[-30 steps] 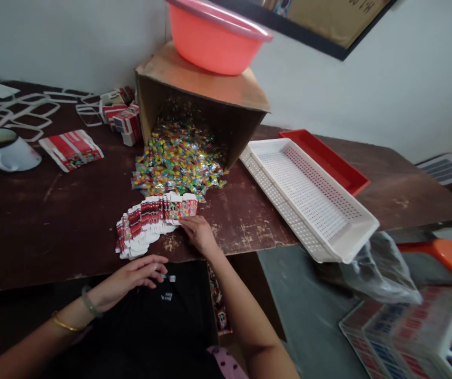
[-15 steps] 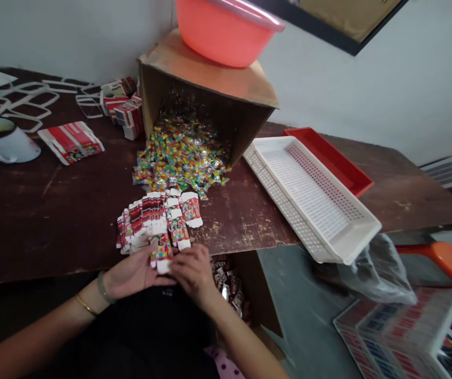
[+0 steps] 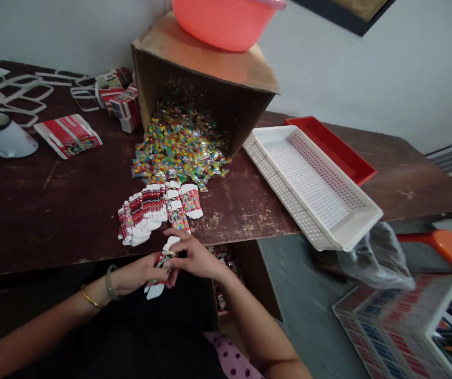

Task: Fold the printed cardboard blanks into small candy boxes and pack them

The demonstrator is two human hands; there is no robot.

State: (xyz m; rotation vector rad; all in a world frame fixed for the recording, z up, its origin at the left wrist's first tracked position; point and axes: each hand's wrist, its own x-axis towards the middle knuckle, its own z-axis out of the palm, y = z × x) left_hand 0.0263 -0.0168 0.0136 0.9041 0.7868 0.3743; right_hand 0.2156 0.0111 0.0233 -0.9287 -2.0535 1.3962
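A small red candy box (image 3: 157,276) with white flaps is between my two hands, just in front of the table edge. My left hand (image 3: 142,275) grips its lower left side. From the right, my right hand (image 3: 192,256) has its fingers closed on the upper part of the same box. Beyond them on the table lies a fanned row of flat red and white boxes (image 3: 141,213), with a few more boxes (image 3: 191,201) at its right end. Behind that, small wrapped candies (image 3: 184,145) spill from a cardboard box (image 3: 206,60) lying on its side.
A pink basin (image 3: 226,23) sits on the cardboard box. To the right are a white perforated basket (image 3: 308,184) and a red tray (image 3: 332,150). On the left stand a mug (image 3: 7,138) and a bundle of red cartons (image 3: 68,136). Below the table edge, an open carton (image 3: 263,284) holds packed boxes.
Both hands have moved the candy box down and away from the row. The left hand, palm up before, now grips it from the side; the box has turned to a slant.
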